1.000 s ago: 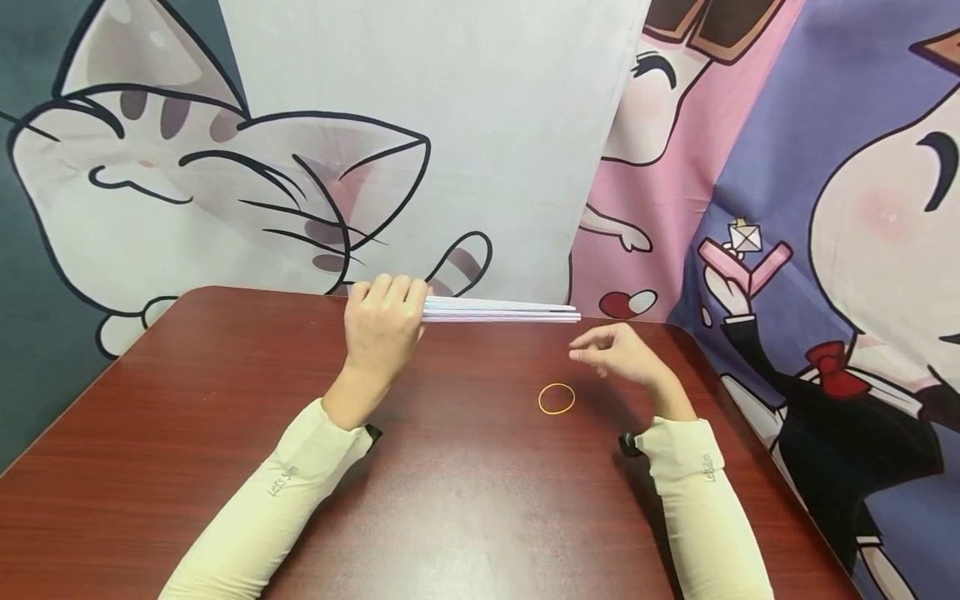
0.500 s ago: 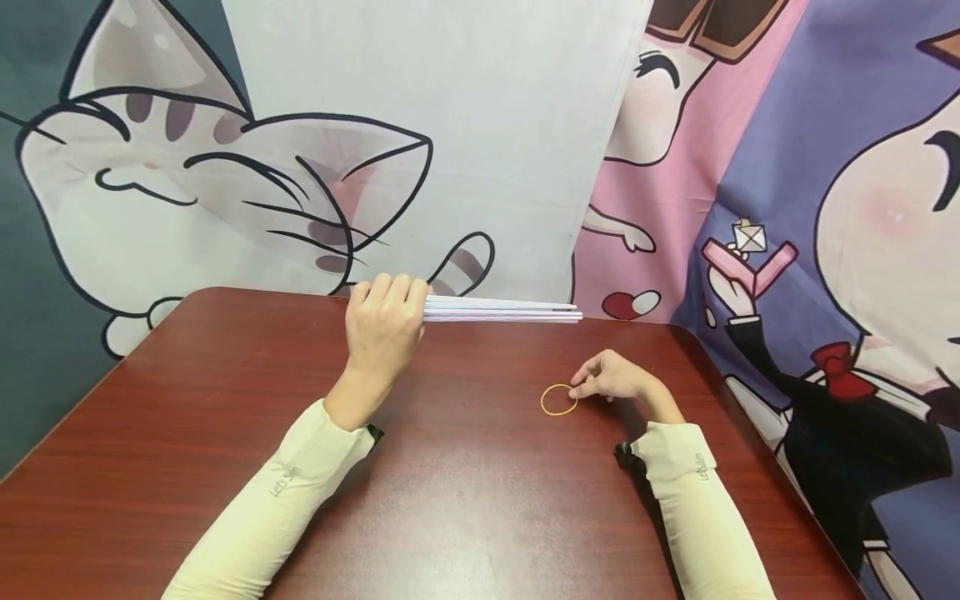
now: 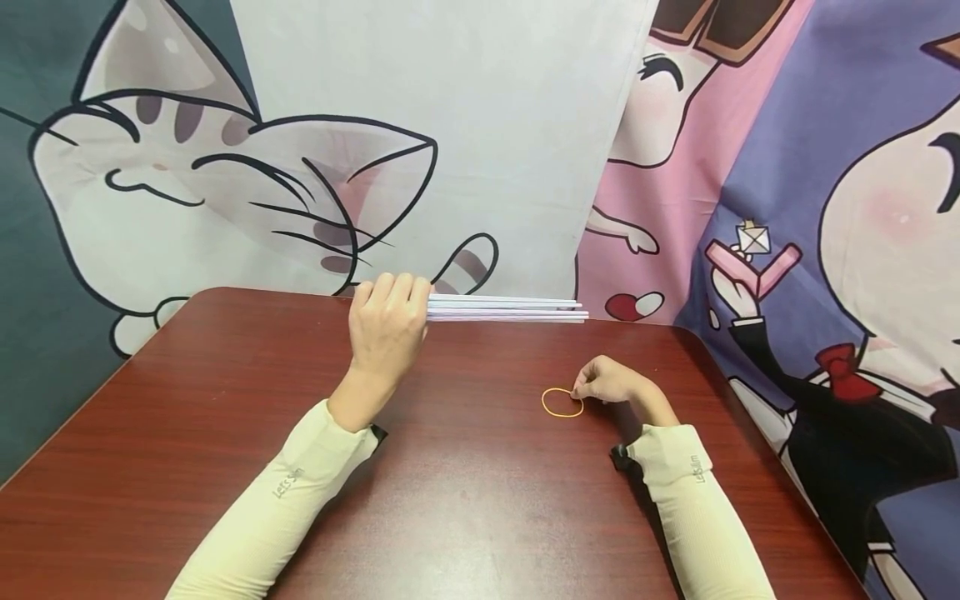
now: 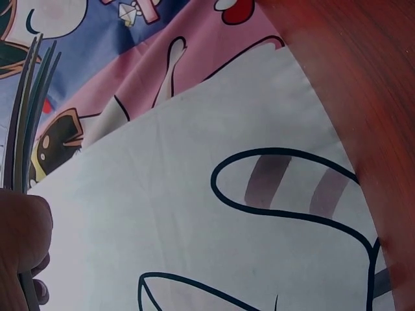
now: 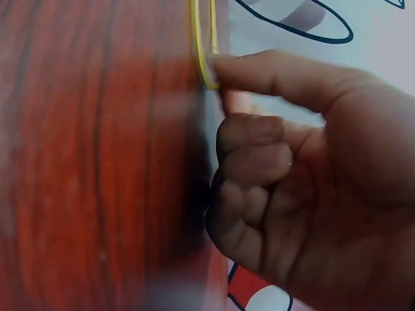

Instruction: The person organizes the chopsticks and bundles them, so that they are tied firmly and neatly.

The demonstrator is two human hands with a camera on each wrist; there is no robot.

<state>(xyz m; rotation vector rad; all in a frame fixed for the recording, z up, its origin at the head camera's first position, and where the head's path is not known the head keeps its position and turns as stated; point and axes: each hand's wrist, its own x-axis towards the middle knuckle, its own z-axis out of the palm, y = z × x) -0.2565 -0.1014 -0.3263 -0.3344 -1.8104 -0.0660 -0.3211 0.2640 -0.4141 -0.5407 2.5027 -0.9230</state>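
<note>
In the head view my left hand point(image 3: 390, 325) grips a bundle of several long, thin, pale sticks point(image 3: 506, 310) by one end. The bundle lies level above the table's far edge and points right. From the left wrist, those sticks point(image 4: 29, 123) look grey and stand up past the thumb, fanning slightly at the tips. A yellow rubber band point(image 3: 561, 416) forms a loop at the table's right-centre. Thumb and forefinger of my right hand point(image 3: 611, 381) pinch its right edge. The right wrist view has the band point(image 5: 200, 45) at the fingertips, with the other fingers curled in.
A reddish-brown wooden table point(image 3: 450, 475) spreads beneath both hands. Behind it hangs a cloth backdrop point(image 3: 487, 125) with cartoon figures, meeting the table at its far and right sides.
My right hand has come down to the table and taken hold of the rubber band's right edge. The left hand still holds the sticks in nearly the same place.
</note>
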